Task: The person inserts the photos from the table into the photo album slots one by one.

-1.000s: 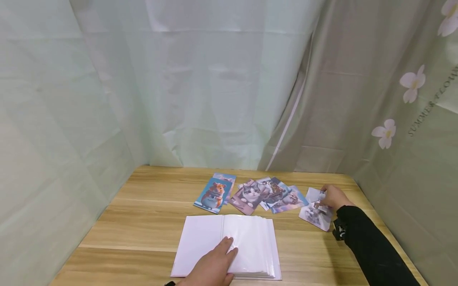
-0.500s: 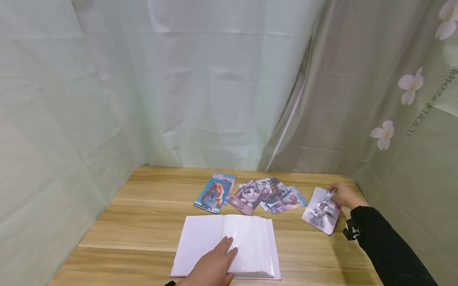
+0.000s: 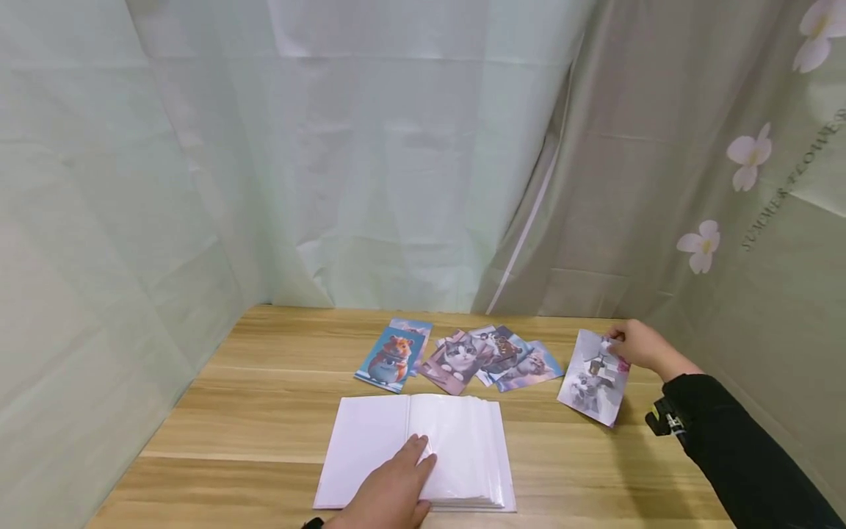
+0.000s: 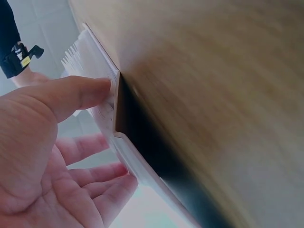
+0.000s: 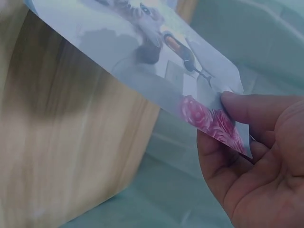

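Observation:
Near the table's front, a white photo album (image 3: 370,441) lies spread open, its clear sleeves stacked on the right side. My left hand (image 3: 390,488) rests across its middle fold, fingers extended over the sleeves. The left wrist view shows that thumb (image 4: 90,92) against the album's edge near the spine. At the far right my right hand (image 3: 644,349) pinches a picture card (image 3: 595,382) by its upper corner, holding it tilted over the table. In the right wrist view, thumb and curled fingers grip the card (image 5: 142,61) beside its pink roses; a grey cat is printed on it.
Behind the album, a hamster card (image 3: 393,360) overlaps another blue card. To their right lies a fanned group of several cards, with a cat card (image 3: 459,360) on top. Pale curtains (image 3: 396,184) hang around the back and sides of the wooden table (image 3: 231,411).
My right hand has lifted the cat card from the table and moved right with it, the card now tilted up. The left hand stays on the album.

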Demonstrator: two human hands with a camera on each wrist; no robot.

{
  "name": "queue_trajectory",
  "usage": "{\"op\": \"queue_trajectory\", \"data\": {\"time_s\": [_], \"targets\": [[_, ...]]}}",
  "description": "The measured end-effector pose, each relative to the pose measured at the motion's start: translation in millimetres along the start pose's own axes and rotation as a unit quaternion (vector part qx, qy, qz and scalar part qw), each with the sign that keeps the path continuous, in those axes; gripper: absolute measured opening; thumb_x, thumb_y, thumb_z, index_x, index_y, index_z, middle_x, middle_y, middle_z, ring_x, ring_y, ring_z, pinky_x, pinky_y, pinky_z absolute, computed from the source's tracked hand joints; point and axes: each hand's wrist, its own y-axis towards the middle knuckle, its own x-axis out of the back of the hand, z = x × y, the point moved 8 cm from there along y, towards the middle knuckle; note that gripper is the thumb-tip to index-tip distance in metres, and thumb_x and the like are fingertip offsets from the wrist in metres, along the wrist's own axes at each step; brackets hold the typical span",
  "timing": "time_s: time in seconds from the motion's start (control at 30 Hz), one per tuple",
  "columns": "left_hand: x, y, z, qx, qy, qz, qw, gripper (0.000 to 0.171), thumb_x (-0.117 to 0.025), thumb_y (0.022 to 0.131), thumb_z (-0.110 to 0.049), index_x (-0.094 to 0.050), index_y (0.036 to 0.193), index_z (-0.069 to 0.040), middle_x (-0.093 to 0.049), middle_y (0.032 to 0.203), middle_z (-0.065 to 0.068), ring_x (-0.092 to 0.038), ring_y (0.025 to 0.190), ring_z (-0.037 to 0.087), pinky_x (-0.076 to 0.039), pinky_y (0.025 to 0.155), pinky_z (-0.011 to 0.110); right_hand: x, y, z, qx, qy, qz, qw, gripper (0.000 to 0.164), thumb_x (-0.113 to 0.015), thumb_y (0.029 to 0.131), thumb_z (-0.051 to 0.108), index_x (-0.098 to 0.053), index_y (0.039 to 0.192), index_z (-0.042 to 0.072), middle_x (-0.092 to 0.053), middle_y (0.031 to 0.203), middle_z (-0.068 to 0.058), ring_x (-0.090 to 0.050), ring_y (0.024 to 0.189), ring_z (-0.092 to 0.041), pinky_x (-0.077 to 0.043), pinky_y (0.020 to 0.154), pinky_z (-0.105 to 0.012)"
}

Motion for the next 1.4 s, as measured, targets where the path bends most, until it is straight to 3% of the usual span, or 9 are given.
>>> {"op": "queue_trajectory", "data": {"time_s": [0.2,0.4,0.6,0.9,1.4], "targets": [[-1.2,0.9,-0.3,-0.002,0.004,0.001,1.0000,0.060,-0.082,0.081,-0.034,-0.064,0.128,-0.001,-0.052,0.143,0.020,-0.051,0.132,0.034,-0.052,0.099,0.038,2,-3,23,0.029,-0.017,-0.005,0.999,0.016,-0.069,0.087,0.005,-0.067,0.099,-0.006,-0.060,0.084,-0.011,-0.054,0.075,-0.024,-0.049,0.065,-0.036],[0.5,3.5,-0.2,0.024,-0.019,0.028,0.9992,0.061,-0.071,0.090,-0.048,-0.064,0.129,-0.001,-0.053,0.143,0.020,-0.050,0.133,0.034,-0.050,0.102,0.042,10,-3,44,0.058,-0.007,-0.013,0.998,0.018,-0.069,0.089,0.005,-0.067,0.101,-0.008,-0.064,0.090,-0.014,-0.057,0.080,-0.026,-0.052,0.069,-0.039],[1.2,7.9,0.4,0.032,-0.015,0.043,0.9985,0.060,-0.070,0.090,-0.049,-0.064,0.128,-0.002,-0.054,0.139,0.019,-0.050,0.132,0.032,-0.049,0.102,0.042,14,-1,58,0.060,0.043,0.001,0.997,0.018,-0.067,0.093,0.008,-0.066,0.107,-0.005,-0.062,0.093,-0.011,-0.056,0.081,-0.023,-0.052,0.067,-0.032],[4.2,10.9,1.9,0.018,0.002,0.020,0.9996,0.066,-0.074,0.085,-0.053,-0.063,0.129,-0.004,-0.053,0.135,0.017,-0.051,0.124,0.030,-0.051,0.097,0.040,8,6,76,0.070,0.109,0.001,0.992,0.020,-0.067,0.095,0.010,-0.065,0.110,-0.003,-0.060,0.096,-0.012,-0.055,0.083,-0.023,-0.053,0.066,-0.031],[6.4,13.5,4.0,0.016,-0.029,0.028,0.9991,0.079,-0.070,0.085,-0.060,-0.055,0.139,-0.003,-0.047,0.146,0.018,-0.045,0.134,0.033,-0.044,0.107,0.044,-19,33,104,0.055,0.210,0.022,0.976,0.026,-0.065,0.097,0.008,-0.062,0.117,-0.007,-0.061,0.103,-0.016,-0.057,0.086,-0.022,-0.055,0.071,-0.029]]}}
